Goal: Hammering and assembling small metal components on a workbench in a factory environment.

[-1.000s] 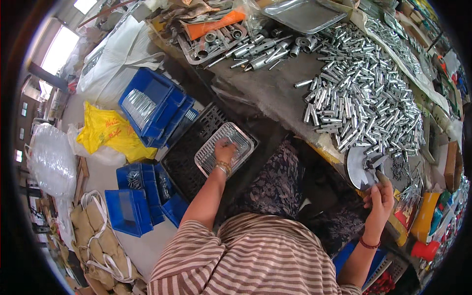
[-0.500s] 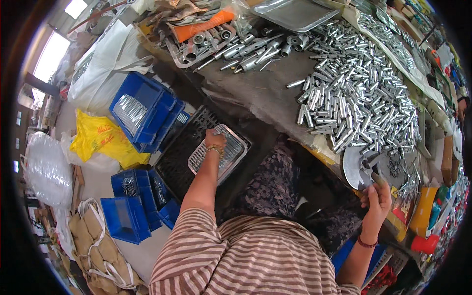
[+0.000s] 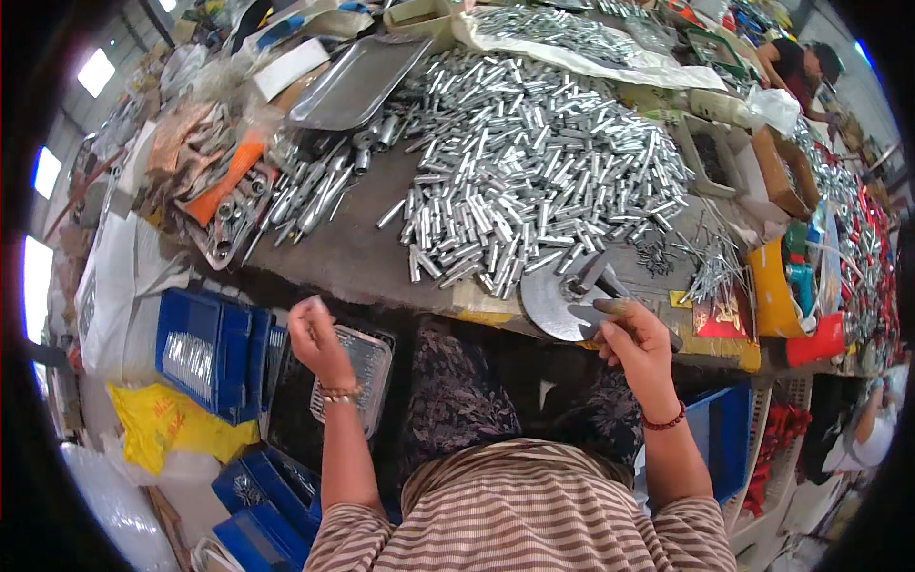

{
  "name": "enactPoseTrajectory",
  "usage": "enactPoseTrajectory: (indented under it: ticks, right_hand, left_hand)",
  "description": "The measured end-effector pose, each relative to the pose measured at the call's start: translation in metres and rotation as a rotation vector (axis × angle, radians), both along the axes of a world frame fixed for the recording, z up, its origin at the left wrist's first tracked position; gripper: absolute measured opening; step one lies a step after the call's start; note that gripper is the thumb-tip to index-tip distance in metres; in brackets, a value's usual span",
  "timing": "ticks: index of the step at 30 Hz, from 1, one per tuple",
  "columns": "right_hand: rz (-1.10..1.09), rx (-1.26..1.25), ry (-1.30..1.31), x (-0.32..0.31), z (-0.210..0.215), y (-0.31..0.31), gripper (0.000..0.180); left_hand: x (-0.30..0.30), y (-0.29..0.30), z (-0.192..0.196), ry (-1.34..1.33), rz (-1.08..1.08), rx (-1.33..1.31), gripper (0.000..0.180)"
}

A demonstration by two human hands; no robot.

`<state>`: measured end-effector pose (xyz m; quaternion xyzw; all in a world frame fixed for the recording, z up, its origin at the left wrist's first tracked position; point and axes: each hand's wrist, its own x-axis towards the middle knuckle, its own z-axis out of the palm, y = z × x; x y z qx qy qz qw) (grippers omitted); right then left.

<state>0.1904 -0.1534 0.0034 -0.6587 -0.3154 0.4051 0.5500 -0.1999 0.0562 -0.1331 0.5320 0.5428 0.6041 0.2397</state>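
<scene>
My left hand [image 3: 319,338] is raised above the edge of a metal tray [image 3: 378,381] of thin, slender metal parts. Its fingers are curled together; whatever they may hold is too small to make out. Beside the round, flat metal plate [image 3: 548,310] at the bench's front edge is my right hand [image 3: 637,345], thumb and fingers drawn together. A dark cover shows on one of its fingers, and any item in its grip is hidden. A metal clamp-like piece [image 3: 593,274] stands on the plate. Behind it spreads a large heap of short shiny metal tubes [image 3: 534,172].
Blue bins [image 3: 205,353] and a yellow plastic bag [image 3: 176,429] lie at left. On the bench are an empty-looking tray [image 3: 357,81], an orange-handled tool [image 3: 224,181], thin metal rods [image 3: 710,272] and a yellow container [image 3: 777,286]. Another person [image 3: 801,71] is at the far right.
My left hand has lifted off the tray of slender parts and come up toward the bench. The view has turned right; my right hand stays beside the round plate.
</scene>
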Motion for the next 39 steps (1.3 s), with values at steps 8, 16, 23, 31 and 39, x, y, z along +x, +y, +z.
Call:
enactPoseTrajectory:
  ticks: [8,16,23,31,39]
  right_hand:
    - [0.059,0.157,-0.185,-0.005,-0.009,-0.002,0.022]
    - [0.014,0.269,-0.526,0.008,0.001,-0.042,0.017]
    - [-0.230,0.107,-1.308,0.069,0.007,-0.040,0.021]
    - [0.013,-0.092,-1.638,0.115,-0.007,-0.022,0.004]
    - [-0.084,0.214,-1.432,0.093,0.004,-0.012,0.010]
  left_hand:
    - [0.182,-0.041,0.132,0.575,-0.530,0.202,0.033]
    - [0.209,-0.038,0.126,0.548,-0.515,-0.043,0.046]
    - [0.178,-0.025,0.103,0.043,-0.749,-0.147,0.051]
    - [0.193,-0.029,0.087,0.380,-1.051,0.004,0.056]
    - [0.201,-0.056,0.136,0.647,-1.097,0.198,0.024]
